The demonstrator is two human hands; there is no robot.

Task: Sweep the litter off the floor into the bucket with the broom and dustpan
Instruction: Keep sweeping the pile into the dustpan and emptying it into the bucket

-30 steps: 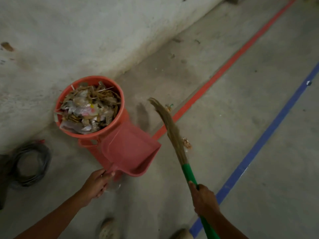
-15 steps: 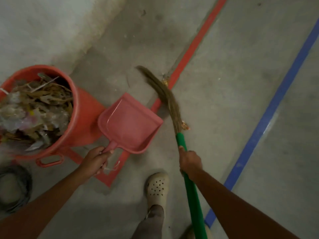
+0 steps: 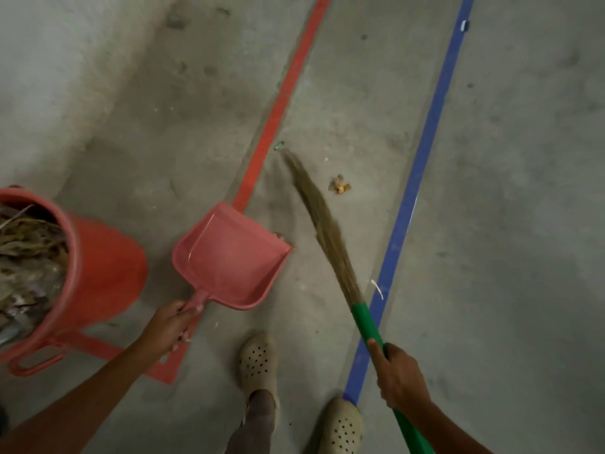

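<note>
At the far left stands the red bucket (image 3: pixel 101 273), partly cut off by the edge of view and heaped with dry leaves and scraps of paper (image 3: pixel 29 257); a looped handle sticks out low on its side. Just right of it the left hand (image 3: pixel 170 326) is curled tight round the short handle of the pink dustpan (image 3: pixel 229 257), which has nothing in it and turns its wide mouth away from the bucket, toward the broom. Whether its front lip touches the floor (image 3: pixel 507 224) I cannot tell. A red painted line (image 3: pixel 288 83) runs up the concrete from behind the dustpan. Below, a pale perforated shoe (image 3: pixel 258 358) is planted between the two arms. Next comes the broom (image 3: pixel 342 267), slanting up and to the left, its brown bristles blurred and their tip near a tiny green scrap (image 3: pixel 279 145) beside the red line. A crumpled gold wrapper (image 3: pixel 339 186) lies on the floor just right of the bristles, well apart from the dustpan. A blue line (image 3: pixel 425 142) runs past it, with a small white sliver (image 3: pixel 377 288) lying on it near the broom's neck. The right hand (image 3: pixel 397 375) is clenched round the broom's green handle, above a second shoe (image 3: pixel 343 424).
</note>
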